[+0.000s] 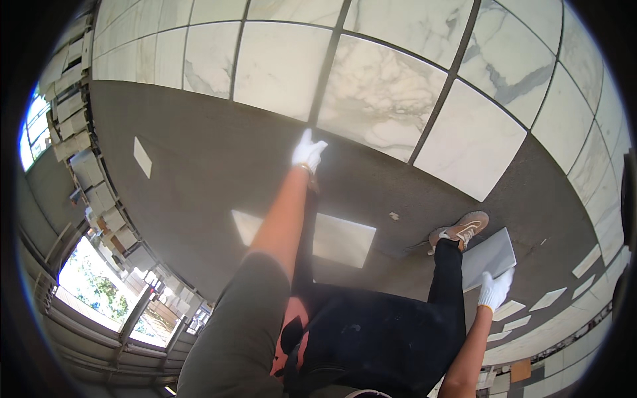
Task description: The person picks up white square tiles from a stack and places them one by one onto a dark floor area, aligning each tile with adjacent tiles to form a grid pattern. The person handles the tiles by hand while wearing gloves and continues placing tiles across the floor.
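My left hand [308, 151], in a white glove, reaches out just short of the lower edge of a row of marbled tiles. Its fingers are stretched, with the thumb apart, and nothing shows in them. The closest tiles are a pale square tile [282, 69] and a marbled square tile [385, 93], split by a dark gap. Low on the right, my gloved right hand [495, 290] grips the lower edge of a grey-white tile [490, 255], tilted beside my shoe [464, 229]. The fingers behind that tile are partly hidden.
Loose white tiles lie on the dark grey floor [199, 159]: one tile [344, 239] near my legs, one small tile [143, 158] at far left. Several smaller pieces [547, 298] lie at right. Stacked slabs and boxes [99, 199] line the left side.
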Available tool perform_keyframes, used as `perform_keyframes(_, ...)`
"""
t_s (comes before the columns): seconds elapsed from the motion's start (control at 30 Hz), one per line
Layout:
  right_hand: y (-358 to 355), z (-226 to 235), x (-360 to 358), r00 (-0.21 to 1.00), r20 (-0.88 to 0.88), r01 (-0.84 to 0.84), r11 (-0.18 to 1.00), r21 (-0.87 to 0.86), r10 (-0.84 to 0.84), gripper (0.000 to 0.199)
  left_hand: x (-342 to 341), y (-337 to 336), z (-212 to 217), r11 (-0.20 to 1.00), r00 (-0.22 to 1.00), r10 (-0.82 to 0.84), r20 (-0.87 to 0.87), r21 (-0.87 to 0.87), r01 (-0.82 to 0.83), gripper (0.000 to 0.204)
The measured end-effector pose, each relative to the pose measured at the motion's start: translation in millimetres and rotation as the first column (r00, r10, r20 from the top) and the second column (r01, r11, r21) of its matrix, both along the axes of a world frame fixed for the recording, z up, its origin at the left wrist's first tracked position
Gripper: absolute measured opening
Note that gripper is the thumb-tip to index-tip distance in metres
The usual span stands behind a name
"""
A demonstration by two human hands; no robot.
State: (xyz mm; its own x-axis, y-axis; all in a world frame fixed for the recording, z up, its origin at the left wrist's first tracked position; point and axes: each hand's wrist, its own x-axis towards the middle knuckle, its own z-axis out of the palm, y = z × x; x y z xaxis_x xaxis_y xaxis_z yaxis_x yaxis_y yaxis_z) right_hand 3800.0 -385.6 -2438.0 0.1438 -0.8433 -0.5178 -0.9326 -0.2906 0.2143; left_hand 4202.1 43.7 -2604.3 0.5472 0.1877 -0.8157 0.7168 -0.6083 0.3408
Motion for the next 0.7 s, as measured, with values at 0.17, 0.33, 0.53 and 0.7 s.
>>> perform_keyframes(0.17, 52.5, -39.9, 150.7, 0.720, 0.638, -0.131, 0.849, 0.512, -0.274, 0.056, 14.8, -5.2, -40.0, 0.979, 0.981, 0.176, 0.082, -0.119, -0.166, 0.083)
perform_keyframes(0.33, 125.0, -165.0, 245.1, 0.848, 0.391, -0.009, 0.727, 0.686, -0.359, 0.071, 22.3, -7.2, -56.5, 0.994, 0.992, 0.101, 0.070, 0.035, -0.104, 0.083)
perform_keyframes(0.53, 154.7, -182.4, 295.5, 0.923, 0.362, -0.016, 0.924, 0.382, -0.133, 0.070, 28.7, -9.9, -70.1, 0.996, 0.988, 0.077, 0.134, 0.024, -0.081, 0.073)
perform_keyframes(0.7, 169.6, -179.0, 303.1, 0.936, 0.333, -0.029, 0.922, 0.386, -0.110, 0.071, 22.0, -8.9, -74.5, 0.963, 0.962, 0.230, 0.145, -0.174, -0.204, 0.067)
